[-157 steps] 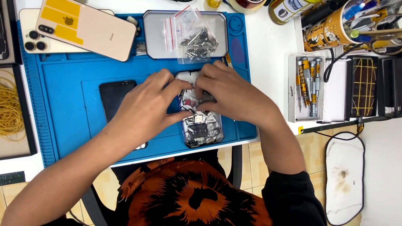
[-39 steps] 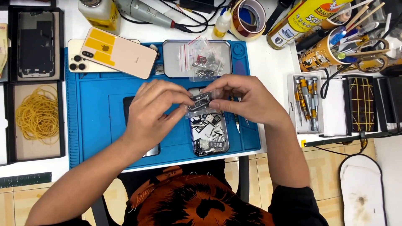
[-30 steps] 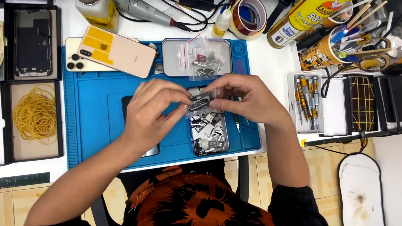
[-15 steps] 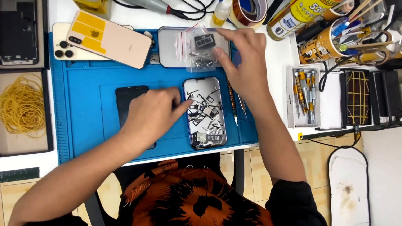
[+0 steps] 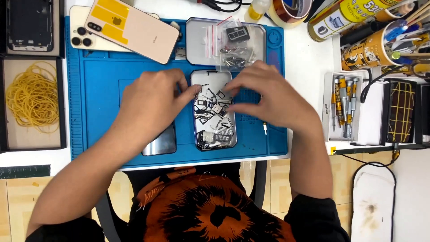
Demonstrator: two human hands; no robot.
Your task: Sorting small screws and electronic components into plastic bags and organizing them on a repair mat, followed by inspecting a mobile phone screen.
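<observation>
A metal tray (image 5: 214, 112) of small phone parts lies on the blue mat (image 5: 103, 89). Left hand (image 5: 150, 105) and right hand (image 5: 264, 96) are poised over it, fingers loosely pinched, seemingly empty; parts are best picked singly.

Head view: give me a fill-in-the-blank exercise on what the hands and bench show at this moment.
1. Both hands reach over a tray of small ___ parts.
2. The tray lies on a ___ work mat.
3. The box on the left holds yellow ___ bands.
4. The screwdrivers lie to the ___ of the mat.

Missing words: metal; blue; rubber; right
</observation>
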